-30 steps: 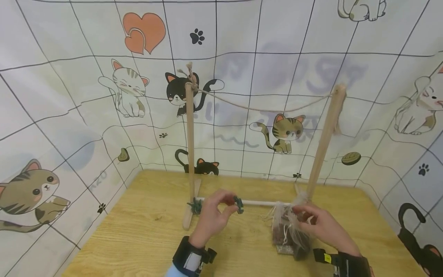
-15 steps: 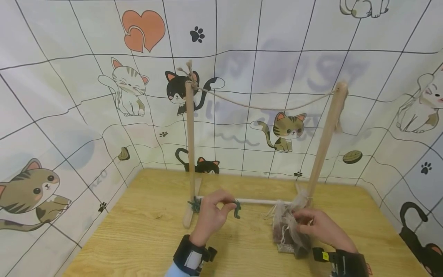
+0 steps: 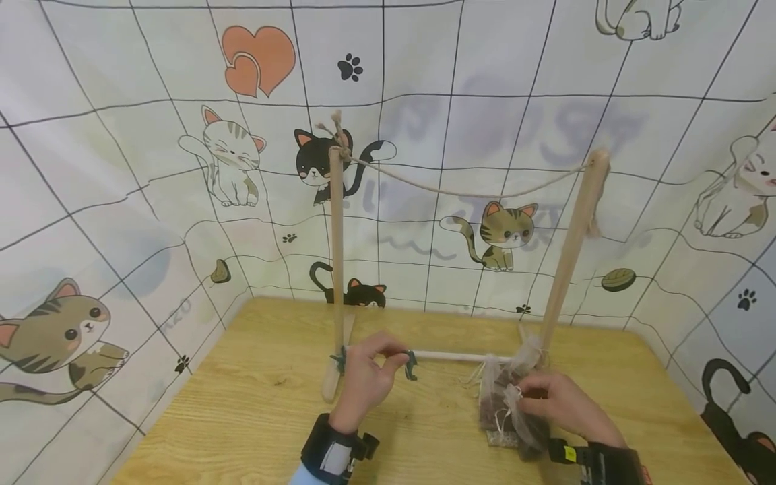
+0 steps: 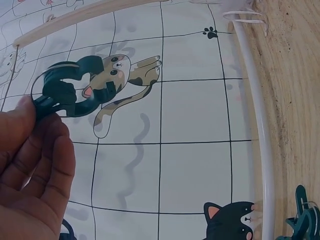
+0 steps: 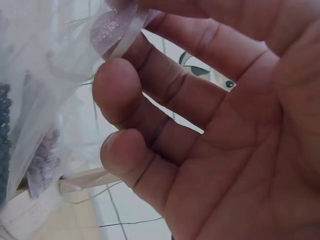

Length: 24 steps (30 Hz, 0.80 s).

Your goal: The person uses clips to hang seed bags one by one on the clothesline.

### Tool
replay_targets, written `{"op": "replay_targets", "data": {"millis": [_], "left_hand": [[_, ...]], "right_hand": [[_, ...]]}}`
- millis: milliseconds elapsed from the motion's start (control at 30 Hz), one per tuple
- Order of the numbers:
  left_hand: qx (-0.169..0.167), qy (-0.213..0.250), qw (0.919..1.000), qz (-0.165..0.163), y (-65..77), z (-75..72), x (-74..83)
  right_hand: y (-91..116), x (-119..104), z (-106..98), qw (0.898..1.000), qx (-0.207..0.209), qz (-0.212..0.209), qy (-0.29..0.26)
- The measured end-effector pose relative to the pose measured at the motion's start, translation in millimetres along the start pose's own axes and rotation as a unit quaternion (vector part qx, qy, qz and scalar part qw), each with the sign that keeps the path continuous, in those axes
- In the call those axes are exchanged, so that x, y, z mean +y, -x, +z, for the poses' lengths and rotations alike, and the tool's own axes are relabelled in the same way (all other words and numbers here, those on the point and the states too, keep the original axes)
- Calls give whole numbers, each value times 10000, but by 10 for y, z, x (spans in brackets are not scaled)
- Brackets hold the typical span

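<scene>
In the head view my left hand pinches a dark green spring clip between thumb and fingertips. The left wrist view shows that clip up close, its curved jaws pointing away from the fingers. My right hand pinches the white top of a sheer drawstring pouch with dark contents. In the right wrist view the gauzy pouch is held at the fingertips, while the lower fingers of the hand are loosely curled. More green clips sit by the left foot of the wooden frame.
A wooden frame stands on the table, with a left post, a leaning right post, a sagging cord and a white lower bar. Other gauze pouches crowd the right post's base. A cat-print cloth hangs behind.
The green clip has turned in my left fingers and now hangs downward. My right hand has moved slightly right, drawing the pouch's gauze with it. The head view has shifted a little.
</scene>
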<state>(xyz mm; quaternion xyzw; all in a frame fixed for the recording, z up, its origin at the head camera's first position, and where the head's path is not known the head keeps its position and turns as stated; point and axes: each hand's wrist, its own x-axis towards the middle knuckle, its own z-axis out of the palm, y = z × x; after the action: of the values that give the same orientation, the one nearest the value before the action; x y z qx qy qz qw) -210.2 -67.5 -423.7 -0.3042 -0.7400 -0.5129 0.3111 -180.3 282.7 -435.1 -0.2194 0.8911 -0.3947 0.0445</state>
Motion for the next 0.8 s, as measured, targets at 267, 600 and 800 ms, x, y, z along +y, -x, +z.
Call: {"op": "replay_targets", "data": {"millis": [267,600,800], "left_hand": [[135,-124,9998,-27,-22,-52,40],[235,-152,9994,225,-210,-238,105],[199,-103,9973,700,-445,-324,162]], "right_hand": [[66,-209,-65,9989,253,382,-48],[-131,-566,105,9847,1705,-354,-25],[-356,-758,161,9766,2088,-511,-110]]}}
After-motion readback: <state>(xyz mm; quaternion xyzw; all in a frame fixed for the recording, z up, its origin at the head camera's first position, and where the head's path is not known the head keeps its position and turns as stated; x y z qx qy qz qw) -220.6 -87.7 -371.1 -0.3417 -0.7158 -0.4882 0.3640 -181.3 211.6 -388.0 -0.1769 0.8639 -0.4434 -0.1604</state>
